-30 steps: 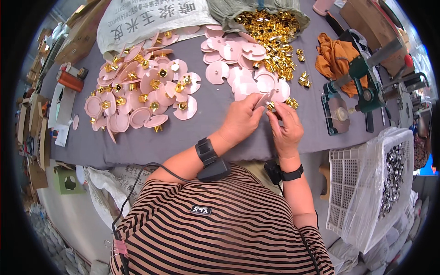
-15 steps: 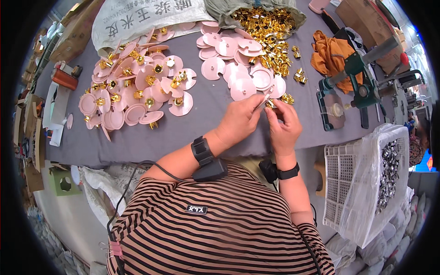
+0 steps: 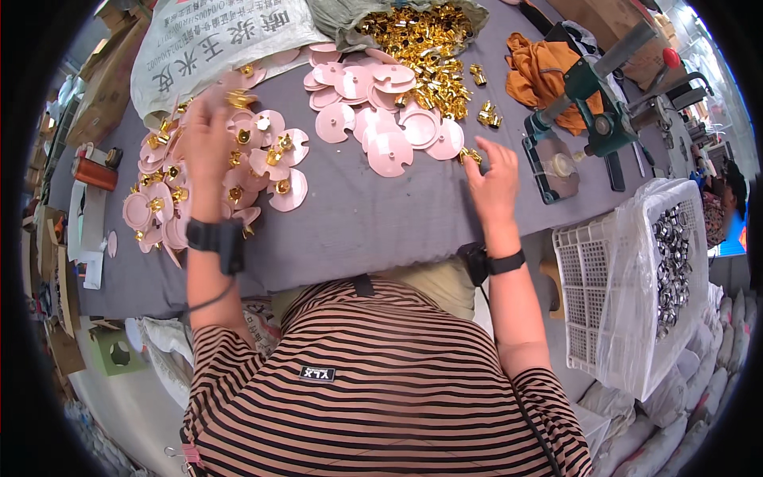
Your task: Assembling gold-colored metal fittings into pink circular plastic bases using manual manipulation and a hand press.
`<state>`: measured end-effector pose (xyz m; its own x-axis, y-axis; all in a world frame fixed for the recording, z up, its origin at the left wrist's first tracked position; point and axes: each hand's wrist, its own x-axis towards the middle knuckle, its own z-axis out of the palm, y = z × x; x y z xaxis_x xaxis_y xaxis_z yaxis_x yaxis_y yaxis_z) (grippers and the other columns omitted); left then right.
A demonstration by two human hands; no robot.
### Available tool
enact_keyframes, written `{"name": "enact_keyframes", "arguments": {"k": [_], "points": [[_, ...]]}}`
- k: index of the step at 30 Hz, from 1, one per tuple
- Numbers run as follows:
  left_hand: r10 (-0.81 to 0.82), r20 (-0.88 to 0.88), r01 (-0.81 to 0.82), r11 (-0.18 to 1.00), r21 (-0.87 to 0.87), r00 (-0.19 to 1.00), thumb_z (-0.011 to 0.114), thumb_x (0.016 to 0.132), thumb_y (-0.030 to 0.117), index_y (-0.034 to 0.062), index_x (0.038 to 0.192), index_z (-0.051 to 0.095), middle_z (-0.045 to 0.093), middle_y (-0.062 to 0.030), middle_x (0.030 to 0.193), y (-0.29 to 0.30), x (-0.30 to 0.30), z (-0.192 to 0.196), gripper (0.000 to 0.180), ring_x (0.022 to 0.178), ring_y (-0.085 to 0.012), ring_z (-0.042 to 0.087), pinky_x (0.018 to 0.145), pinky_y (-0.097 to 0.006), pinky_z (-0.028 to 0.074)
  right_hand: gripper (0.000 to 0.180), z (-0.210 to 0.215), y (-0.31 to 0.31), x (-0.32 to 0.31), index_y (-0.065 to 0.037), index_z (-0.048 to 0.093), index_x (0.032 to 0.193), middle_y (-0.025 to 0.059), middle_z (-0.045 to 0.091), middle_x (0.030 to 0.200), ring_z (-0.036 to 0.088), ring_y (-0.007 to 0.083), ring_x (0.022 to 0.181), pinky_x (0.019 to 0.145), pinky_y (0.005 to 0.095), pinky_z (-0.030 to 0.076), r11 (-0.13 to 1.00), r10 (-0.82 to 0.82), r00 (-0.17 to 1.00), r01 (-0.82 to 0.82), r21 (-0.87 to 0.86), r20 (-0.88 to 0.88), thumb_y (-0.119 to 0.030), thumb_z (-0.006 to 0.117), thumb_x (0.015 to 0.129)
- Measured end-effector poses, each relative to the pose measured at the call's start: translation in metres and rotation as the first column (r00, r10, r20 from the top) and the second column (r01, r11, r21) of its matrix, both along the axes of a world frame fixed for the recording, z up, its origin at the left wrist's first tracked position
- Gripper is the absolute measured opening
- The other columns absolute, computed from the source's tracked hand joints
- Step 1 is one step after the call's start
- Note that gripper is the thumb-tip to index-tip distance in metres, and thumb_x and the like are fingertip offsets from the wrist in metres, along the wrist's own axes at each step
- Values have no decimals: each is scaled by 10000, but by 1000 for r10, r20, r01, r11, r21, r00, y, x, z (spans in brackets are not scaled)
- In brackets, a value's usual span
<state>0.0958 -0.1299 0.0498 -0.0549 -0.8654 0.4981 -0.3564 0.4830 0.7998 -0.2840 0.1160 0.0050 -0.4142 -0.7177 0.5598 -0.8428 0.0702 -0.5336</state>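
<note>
I'm hovering blurred left hand [image 3: 208,143] over pink discs with clips [image 3: 292,199]; cannot tell whether its grip is holding anything. Right hand [image 3: 494,183] is keeping grip apart, fingers curling beside loose gold clips [image 3: 470,157]. Step in hand seems like setting down at heap; next move is probably calling for clearing overlapping rims. Bare discs [image 3: 389,155], smooth, round, notched, are lying mid-worktop [image 3: 338,226] on wrinkling grey cloth; clips are gleaming, pronged.

In bright light, edges bow and the left hand [image 3: 205,149] blurs.
</note>
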Motion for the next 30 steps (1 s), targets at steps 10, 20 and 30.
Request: {"name": "enact_keyframes", "arguments": {"k": [10,20,30], "points": [[-112,268,118,993,-8,957,700,856,99,30,1229,621,653,-163,1168,87,-103,-17,387,1138,-332,593,961,-410,484,374,-29,8,-27,-57,681,1131,131,684,1007,630,331,971,871,414,517,959,-101,995,104,264,-27,-87,768,769],[-375,423,314,926,207,825,808,752,113,1,1247,604,639,-164,1187,118,-174,-48,546,996,-280,634,887,-403,525,387,4,38,11,-43,700,1168,63,660,1020,635,124,869,810,264,525,996,-31,892,-10,89,451,-29,753,785],[-466,-513,693,477,540,721,711,896,30,-2,1112,651,693,-23,1022,155,-170,-37,227,886,-75,625,780,-230,523,291,10,12,68,-39,712,1058,104,694,996,701,199,791,725,295,581,953,286,931,-252,-169,226,2,784,779]]}}
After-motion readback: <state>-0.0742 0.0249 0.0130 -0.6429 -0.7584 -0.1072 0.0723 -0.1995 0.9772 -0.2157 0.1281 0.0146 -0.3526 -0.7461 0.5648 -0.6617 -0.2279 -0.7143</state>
